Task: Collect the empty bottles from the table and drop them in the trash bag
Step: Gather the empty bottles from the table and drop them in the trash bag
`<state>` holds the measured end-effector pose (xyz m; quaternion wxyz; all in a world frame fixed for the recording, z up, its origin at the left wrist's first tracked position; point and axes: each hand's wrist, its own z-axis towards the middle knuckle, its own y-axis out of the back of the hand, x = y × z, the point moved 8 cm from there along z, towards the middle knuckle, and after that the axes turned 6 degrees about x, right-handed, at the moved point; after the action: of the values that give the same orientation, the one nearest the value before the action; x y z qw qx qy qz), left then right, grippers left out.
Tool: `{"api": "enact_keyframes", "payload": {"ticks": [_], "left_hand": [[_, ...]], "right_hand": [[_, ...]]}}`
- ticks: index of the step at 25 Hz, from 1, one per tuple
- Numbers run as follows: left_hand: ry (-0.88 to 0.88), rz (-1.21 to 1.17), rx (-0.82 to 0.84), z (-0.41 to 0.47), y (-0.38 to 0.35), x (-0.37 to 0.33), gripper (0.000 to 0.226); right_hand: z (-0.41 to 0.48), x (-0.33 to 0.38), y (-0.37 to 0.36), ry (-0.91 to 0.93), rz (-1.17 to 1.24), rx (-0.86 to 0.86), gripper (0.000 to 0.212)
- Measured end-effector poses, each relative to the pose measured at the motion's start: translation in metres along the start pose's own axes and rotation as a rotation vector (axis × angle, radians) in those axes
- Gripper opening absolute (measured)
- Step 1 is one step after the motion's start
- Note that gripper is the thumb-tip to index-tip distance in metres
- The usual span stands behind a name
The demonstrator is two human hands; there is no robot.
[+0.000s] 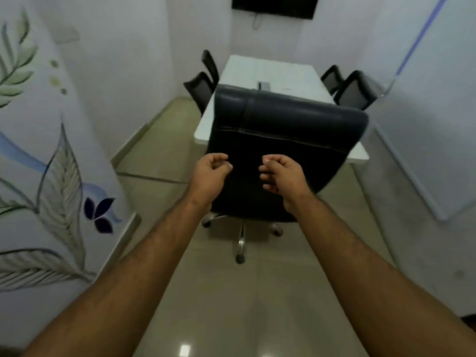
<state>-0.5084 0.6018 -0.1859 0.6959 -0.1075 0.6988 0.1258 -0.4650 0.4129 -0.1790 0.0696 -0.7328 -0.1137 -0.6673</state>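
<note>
White table (268,73) (lengthwise away), hands curled, empty

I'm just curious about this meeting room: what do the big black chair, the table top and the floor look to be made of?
Big black chair: probably leather or faux leather, smooth with a soft sheen and stitched seams; its base looks like polished metal. Table: a white, smooth, glossy top, perhaps laminate or glass; the blur leaves that open. Floor: shiny beige tiles, with grout lines and light reflections.
</note>
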Motion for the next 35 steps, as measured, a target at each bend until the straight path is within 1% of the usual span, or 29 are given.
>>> {"api": "enact_keyframes", "payload": {"ticks": [2,6,8,9,12,13,15,18,23,28,31,35], "left_hand": [[-0.041,-0.002,0.082,-0.001,-0.07,-0.02,0.026],[-0.032,-0.066,0.257,0.002,-0.204,-0.044,0.027],[-0.017,-0.075,0.311,0.011,-0.262,-0.049,0.025],[-0.009,-0.08,0.336,0.018,-0.292,-0.05,0.025],[-0.002,-0.057,0.405,0.054,-0.379,-0.044,0.025],[0.009,-0.047,0.41,0.065,-0.396,-0.04,0.025],[0.012,-0.033,0.415,0.1,-0.439,-0.036,0.025],[0.023,-0.003,0.384,0.157,-0.496,-0.035,0.025],[0.042,0.022,0.335,0.244,-0.585,-0.041,0.024],[0.084,0.037,0.234,0.325,-0.669,-0.017,0.027],[0.084,0.056,0.155,0.382,-0.729,-0.001,0.026],[0.093,0.092,0.035,0.442,-0.791,-0.005,0.028]], "right_hand": [[-0.009,0.012,0.074,0.02,0.013,-0.096,0.011],[-0.014,0.031,0.202,0.037,0.059,-0.254,0.006],[-0.007,0.03,0.255,0.023,0.092,-0.309,0.004],[-0.001,0.025,0.281,-0.003,0.104,-0.321,0.005],[0.04,0.008,0.354,-0.076,0.096,-0.333,0.024],[0.053,0.005,0.371,-0.088,0.091,-0.345,0.026],[0.091,0.004,0.408,-0.089,0.095,-0.367,0.025],[0.154,0.007,0.456,-0.102,0.092,-0.371,0.023],[0.25,0.014,0.536,-0.117,0.077,-0.378,0.027],[0.347,-0.001,0.618,-0.119,0.04,-0.336,0.026],[0.413,-0.017,0.681,-0.114,-0.021,-0.25,0.021],[0.488,-0.022,0.745,-0.151,-0.142,-0.038,0.016]]}}
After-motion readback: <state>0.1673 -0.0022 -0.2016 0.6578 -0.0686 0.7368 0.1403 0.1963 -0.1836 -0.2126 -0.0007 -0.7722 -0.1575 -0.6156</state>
